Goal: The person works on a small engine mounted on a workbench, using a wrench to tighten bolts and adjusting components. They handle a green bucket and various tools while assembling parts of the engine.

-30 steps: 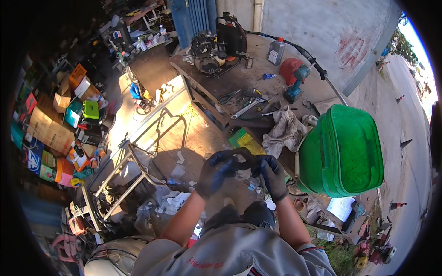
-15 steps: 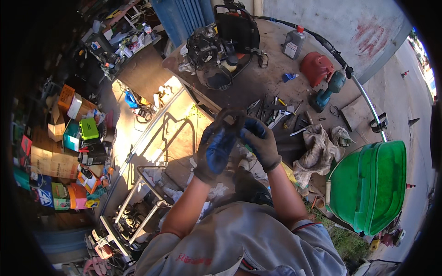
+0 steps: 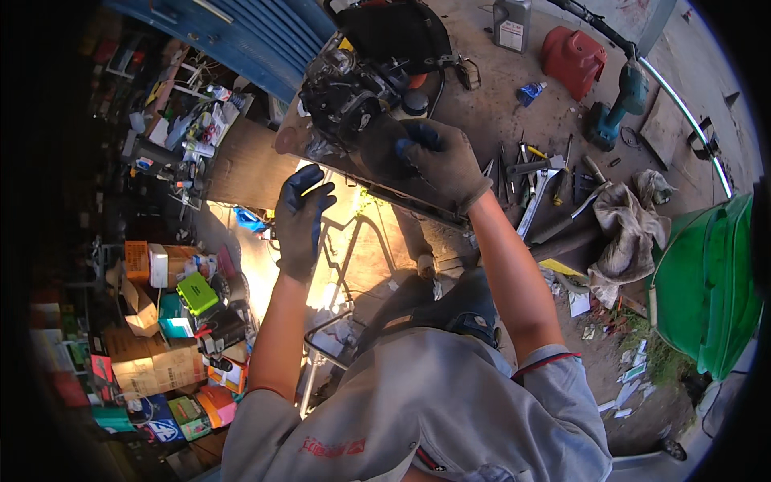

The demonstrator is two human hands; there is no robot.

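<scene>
"In the head view, where's the piece?"
"The dark part [image 3: 381, 149] is at the right hand [image 3: 446, 163], about nine o'clock from its fingers, which are curled narrowly on its edge."
"Its long axis?"
"Too blurred to tell."
"And the left hand [image 3: 299, 229]?"
"Farther off. Its fingers are spread wide with nothing visible between them; the dark part lies at two o'clock from them."
"What's beyond?"
"An engine [image 3: 341, 100] on the surface [image 3: 486, 108], eleven o'clock from the dark part. Whether they touch, I can't tell."
</scene>
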